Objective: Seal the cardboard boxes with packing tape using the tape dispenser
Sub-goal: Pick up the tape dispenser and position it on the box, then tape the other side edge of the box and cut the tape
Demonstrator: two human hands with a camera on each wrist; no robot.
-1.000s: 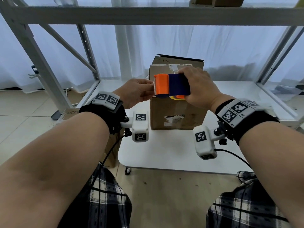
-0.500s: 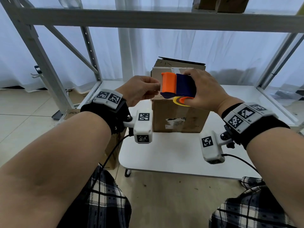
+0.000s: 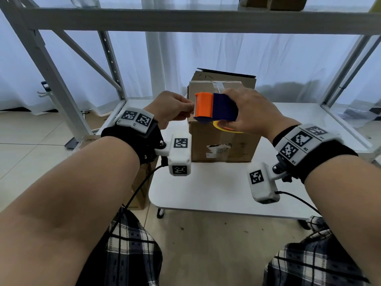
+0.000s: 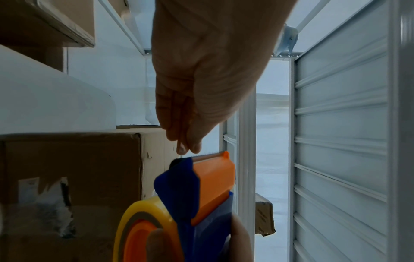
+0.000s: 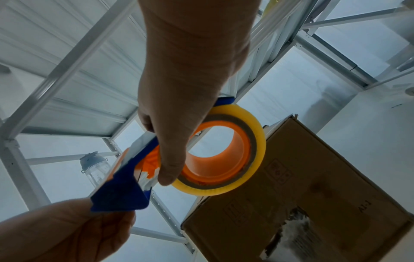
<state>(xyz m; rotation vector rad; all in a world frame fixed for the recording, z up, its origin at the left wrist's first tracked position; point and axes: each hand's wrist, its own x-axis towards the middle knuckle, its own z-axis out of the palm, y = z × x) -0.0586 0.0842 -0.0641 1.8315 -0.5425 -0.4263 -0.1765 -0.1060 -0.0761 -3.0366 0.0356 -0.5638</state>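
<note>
Overhead, a pale grey metal shelving frame (image 3: 185, 19) spans the head view, its beams flat and matte, its uprights punched with small holes; white curtains hang behind it. Beneath it sits a white table (image 3: 216, 188) with a smooth top and rounded corners.

On the table stands the cardboard box (image 3: 222, 141) — plain brown corrugated board, roughly cubic, its top flaps down with a strip of clear glossy tape running across the seam. A label on its near face is torn, leaving ragged white paper. A second, taller box (image 3: 226, 77) stands just behind it, one dark flap edge raised.

The tape dispenser (image 3: 215, 108) is held in the air in front of the box's upper near edge, not touching the cardboard as far as the head view shows. It is hard moulded plastic: an orange front block ending in a fine serrated cutter, a dark blue body behind. Under it hangs the tape roll (image 5: 224, 150) — a translucent yellow ring on a brown card core, set on a smooth orange hub.

The right hand (image 3: 251, 112) grasps the dispenser from above, fingers wrapped over the blue body and the thumb pressed against the roll's side.

The left hand (image 3: 171, 112) is at the serrated edge, thumb and fingertips (image 4: 188, 145) drawn together in a pinch; whether they hold a tape end I cannot tell, since the film is clear and too thin to see.
</note>
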